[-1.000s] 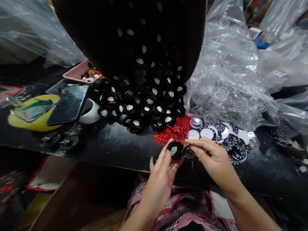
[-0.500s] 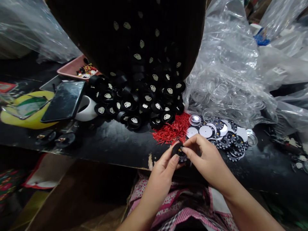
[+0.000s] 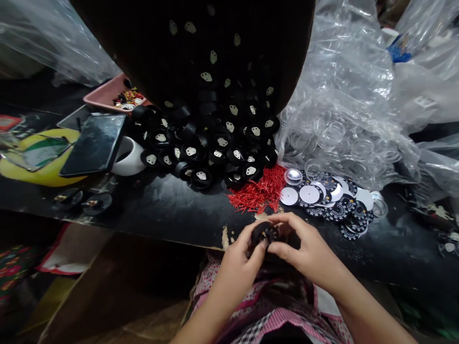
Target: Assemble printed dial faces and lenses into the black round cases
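My left hand (image 3: 241,255) is closed on a small round black housing (image 3: 257,233) just above the table's front edge. A black dial disc (image 3: 271,233) with pale markings lies against the housing's open face, partly hidden by fingers. My right hand (image 3: 304,244) curls round the disc from the right, thumb low and fingers over the top. Beyond my hands lies a heap of thin red pointers (image 3: 256,191). To its right, dial discs (image 3: 309,194), some white side up, are spread in an overlapping pile.
Several black housings (image 3: 201,177) with pale plates spill from a large dark container (image 3: 215,28). Clear plastic rings (image 3: 332,134) fill a bag at right. At left are a phone (image 3: 93,145) against a white roll (image 3: 129,160), a yellow object (image 3: 53,177) and a pink tray (image 3: 103,95).
Both hands have come slightly lower and nearer to me with the housing and disc. My right fingers have shifted from the disc's face to around its right side.
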A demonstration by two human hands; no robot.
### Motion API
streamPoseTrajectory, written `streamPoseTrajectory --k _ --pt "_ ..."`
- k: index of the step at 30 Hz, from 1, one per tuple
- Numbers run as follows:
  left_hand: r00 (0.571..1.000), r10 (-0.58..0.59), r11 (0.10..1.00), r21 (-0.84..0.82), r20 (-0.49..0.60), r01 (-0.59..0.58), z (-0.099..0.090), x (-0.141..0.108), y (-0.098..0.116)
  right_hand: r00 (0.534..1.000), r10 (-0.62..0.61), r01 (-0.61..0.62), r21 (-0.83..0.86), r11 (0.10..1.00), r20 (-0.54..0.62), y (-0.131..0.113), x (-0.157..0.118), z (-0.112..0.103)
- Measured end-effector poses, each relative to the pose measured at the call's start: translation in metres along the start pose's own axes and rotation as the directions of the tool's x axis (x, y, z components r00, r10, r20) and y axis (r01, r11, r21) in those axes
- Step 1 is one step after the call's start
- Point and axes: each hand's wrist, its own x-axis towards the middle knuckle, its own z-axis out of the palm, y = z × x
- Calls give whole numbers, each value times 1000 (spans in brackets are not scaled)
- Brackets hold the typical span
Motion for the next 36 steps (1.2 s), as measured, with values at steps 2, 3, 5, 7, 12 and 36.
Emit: streamPoseTrajectory --k 2,3,5,7,12,36 --pt "999 -31 995 -94 -21 29 -1 2 0 988 -121 108 -136 985 -94 -3 1 1" --pt "999 -42 991 -125 -25 39 0 3 0 978 -177 151 -214 965 -111 -4 1 2" --pt "998 -45 990 -133 -32 41 2 5 -1 964 -256 217 -340 915 -74 -7 3 6" --pt "999 -26 995 -99 -31 22 4 4 -2 954 -297 252 -433 865 -39 -9 4 12" --pt "1000 14 999 -47 -14 -15 2 1 -2 937 -348 261 -584 768 -38 -13 3 20" --pt "989 -50 833 -551 -140 -36 5 11 -4 998 -69 51 -674 737 1 2 47 6"
